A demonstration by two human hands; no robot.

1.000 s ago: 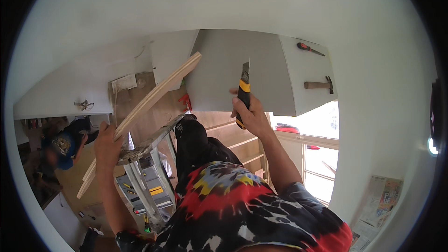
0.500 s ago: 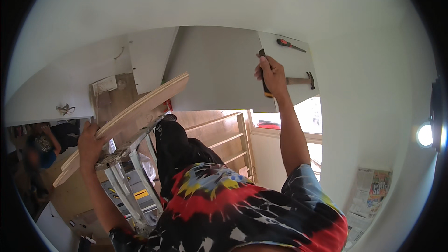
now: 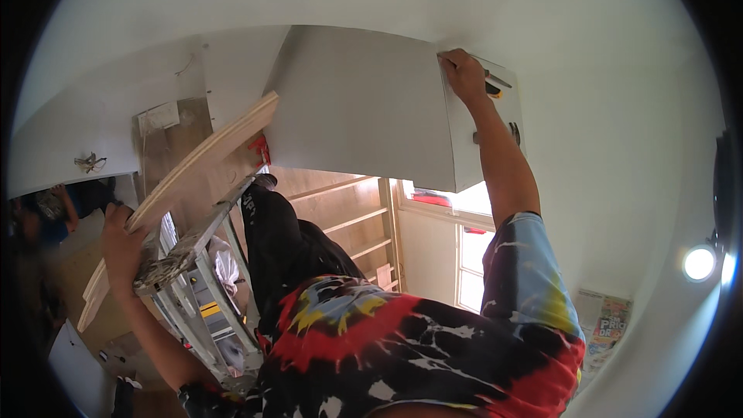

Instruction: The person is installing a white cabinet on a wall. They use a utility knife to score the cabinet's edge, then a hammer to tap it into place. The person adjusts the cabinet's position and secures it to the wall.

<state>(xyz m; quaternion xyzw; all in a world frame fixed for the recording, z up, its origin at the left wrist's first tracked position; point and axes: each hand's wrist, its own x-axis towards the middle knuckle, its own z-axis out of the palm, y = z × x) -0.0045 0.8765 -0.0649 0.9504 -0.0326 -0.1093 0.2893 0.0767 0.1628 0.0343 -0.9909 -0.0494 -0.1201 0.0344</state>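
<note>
My left hand (image 3: 121,249) is closed round the edge of a long, narrow plywood board (image 3: 203,161), which lies slanted over the stepladder (image 3: 172,269). My right hand (image 3: 465,76) is raised, its fingers pinched together at the far right corner of a large grey panel (image 3: 360,101); whatever they hold is hidden. Just behind that wrist, the yellow-and-black end of a utility knife (image 3: 494,91) shows on the pale side surface (image 3: 464,151), next to the partly covered screwdriver (image 3: 501,80). A hammer (image 3: 515,133) lies near my forearm, which hides most of its handle.
The white ceiling (image 3: 371,0) comes close above the panel. A wooden frame with rungs (image 3: 364,224) stands below by a window (image 3: 472,263). Loose wires (image 3: 90,162) stick out at left. Another person (image 3: 58,205) is low at far left. A lamp (image 3: 699,263) glows at right.
My right hand has moved up to the panel's far corner, and the knife it held now shows behind the wrist by the screwdriver. My left hand keeps its grip on the board.
</note>
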